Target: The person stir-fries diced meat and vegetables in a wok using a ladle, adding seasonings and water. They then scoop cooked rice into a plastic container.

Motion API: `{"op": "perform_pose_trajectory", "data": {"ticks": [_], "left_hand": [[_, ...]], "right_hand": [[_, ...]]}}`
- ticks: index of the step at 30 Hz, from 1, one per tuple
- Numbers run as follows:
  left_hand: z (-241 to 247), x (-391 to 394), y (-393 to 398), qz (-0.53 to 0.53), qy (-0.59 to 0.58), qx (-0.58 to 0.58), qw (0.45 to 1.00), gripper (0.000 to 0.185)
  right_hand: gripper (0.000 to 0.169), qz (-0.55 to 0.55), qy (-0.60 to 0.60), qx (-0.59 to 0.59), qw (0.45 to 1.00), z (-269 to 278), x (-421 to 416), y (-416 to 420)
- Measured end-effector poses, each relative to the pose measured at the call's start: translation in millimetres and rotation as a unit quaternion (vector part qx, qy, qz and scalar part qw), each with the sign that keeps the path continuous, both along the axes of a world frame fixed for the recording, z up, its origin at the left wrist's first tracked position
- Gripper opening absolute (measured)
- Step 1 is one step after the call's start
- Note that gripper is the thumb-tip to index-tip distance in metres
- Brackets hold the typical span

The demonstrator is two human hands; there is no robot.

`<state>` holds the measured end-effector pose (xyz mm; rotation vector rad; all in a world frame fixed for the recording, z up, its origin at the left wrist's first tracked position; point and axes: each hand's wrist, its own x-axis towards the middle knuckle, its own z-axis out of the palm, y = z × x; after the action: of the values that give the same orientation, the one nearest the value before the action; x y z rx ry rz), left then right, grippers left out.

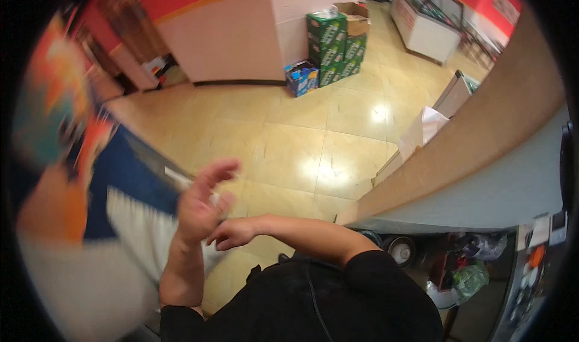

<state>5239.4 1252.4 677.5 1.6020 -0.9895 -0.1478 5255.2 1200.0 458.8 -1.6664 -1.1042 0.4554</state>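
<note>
My left hand point(201, 206) is raised in front of a hanging printed cloth point(129, 161) and is blurred by motion. Its thumb and fingers stand apart, and a small whitish patch shows between them; I cannot tell what it is. My right forearm reaches across my body. Close by the left wrist is my right hand point(234, 233), its fingers bent downward. Whether the two hands touch is unclear, and the right palm is hidden. Below both hands lies a yellowish tiled floor point(289, 156).
Green printed cartons point(326, 43) are stacked against the wall beside a blue carton point(301, 79). Farther back stands a white glass-topped display freezer point(425, 30). A wood-coloured ledge point(452, 161) runs along the right, above shelves with a green plastic bag point(471, 281).
</note>
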Motion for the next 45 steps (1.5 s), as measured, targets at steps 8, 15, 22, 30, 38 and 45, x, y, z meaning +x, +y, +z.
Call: {"op": "perform_pose_trajectory", "data": {"ticks": [8,15,22,30,38,45], "left_hand": [[-73,337,-110,0.121,0.098,-0.002,0.988,0.041],[-337,486,-156,0.072,0.32,0.3,0.896,0.037],[-471,586,-207,-0.003,0.27,0.636,0.723,0.016],[-490,816,-520,-0.117,0.181,0.644,0.734,0.008],[-422,961,-1011,-0.242,0.266,0.29,0.887,0.008],[-413,778,-1254,-0.404,0.101,0.366,0.832,0.031]], "right_hand": [[0.034,-0.507,0.311,-0.162,0.787,-117,149,-292],[0.054,-0.429,0.401,-0.309,0.749,-322,182,-389],[0.024,-0.456,0.71,-0.012,0.537,-320,159,-476],[0.026,-0.763,0.607,0.009,0.223,-279,185,-575],[0.025,-0.835,0.486,0.252,0.048,-80,279,-673],[0.029,-0.764,0.578,0.285,-0.038,-320,282,-708]]}}
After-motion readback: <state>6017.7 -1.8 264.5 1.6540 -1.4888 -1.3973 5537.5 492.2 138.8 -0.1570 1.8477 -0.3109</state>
